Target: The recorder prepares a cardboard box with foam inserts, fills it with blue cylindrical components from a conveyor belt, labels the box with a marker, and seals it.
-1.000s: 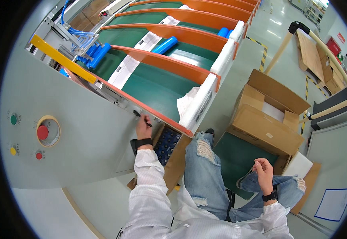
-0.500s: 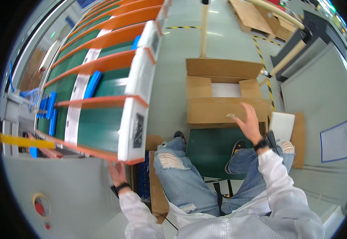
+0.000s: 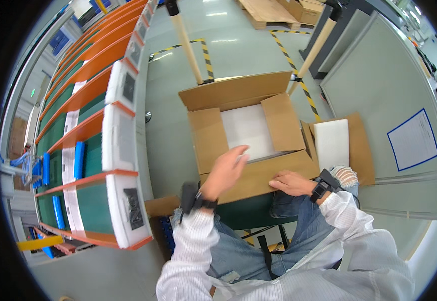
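In front of me stands an open cardboard box [image 3: 208, 135], turned at a slant. Its far flap [image 3: 243, 91] stands up, its side flaps lean inward, and its near flap [image 3: 258, 175] slopes toward me. A flat white sheet or foam pad [image 3: 248, 131] shows inside. My left hand [image 3: 224, 172] is over the left part of the near flap, fingers stretched toward the opening and nothing visible in them. My right hand [image 3: 292, 182] rests on the right part of that flap, fingers lying along the cardboard. Part of the box's near side is hidden by my hands.
On the left runs a green conveyor [image 3: 95, 188] with orange dividers, white foam end blocks [image 3: 128, 200] and blue bars [image 3: 79, 160]. Right of the box are a white foam block [image 3: 332, 145] and a cardboard sheet [image 3: 361, 150]. A grey panel [image 3: 374, 85] stands beyond.
My left hand has moved from under the conveyor's end to the box. My right hand has come down onto the near flap. The view has turned, and the box now sits slanted.
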A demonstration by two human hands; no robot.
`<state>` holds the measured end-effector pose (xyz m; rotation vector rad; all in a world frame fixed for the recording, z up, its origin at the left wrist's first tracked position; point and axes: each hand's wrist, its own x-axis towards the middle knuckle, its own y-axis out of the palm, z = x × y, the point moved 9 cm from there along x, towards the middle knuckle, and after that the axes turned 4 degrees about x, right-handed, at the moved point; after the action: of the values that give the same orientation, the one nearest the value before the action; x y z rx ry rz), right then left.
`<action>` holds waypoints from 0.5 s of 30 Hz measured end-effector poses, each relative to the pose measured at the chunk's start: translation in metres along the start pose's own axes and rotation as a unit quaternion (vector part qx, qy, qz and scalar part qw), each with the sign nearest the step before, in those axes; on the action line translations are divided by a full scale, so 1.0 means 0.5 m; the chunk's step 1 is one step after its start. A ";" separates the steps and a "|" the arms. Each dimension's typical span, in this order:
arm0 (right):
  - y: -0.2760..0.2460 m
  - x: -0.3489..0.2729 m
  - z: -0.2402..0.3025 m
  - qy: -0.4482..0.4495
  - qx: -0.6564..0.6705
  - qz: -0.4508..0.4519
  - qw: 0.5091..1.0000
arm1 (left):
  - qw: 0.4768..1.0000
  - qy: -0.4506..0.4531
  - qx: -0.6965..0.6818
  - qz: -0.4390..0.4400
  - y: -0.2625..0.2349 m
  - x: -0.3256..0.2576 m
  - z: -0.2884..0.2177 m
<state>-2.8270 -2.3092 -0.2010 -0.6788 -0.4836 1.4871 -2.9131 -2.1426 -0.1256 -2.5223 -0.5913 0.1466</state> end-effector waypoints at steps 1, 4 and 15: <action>0.022 0.015 -0.039 0.084 0.000 0.038 0.996 | 0.996 0.030 0.044 0.068 0.080 0.041 0.043; 0.085 0.104 -0.097 0.190 0.002 0.098 0.977 | 0.947 -0.054 0.200 0.244 0.263 0.071 0.254; -0.047 0.118 -0.214 0.363 -0.152 -0.118 0.912 | 0.847 -0.206 0.490 -0.013 0.036 0.027 0.233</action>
<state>-2.7348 -2.2617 -0.2701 -1.3028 -0.2020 0.8428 -2.9198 -2.0941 -0.2335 -1.4727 -0.5178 0.7811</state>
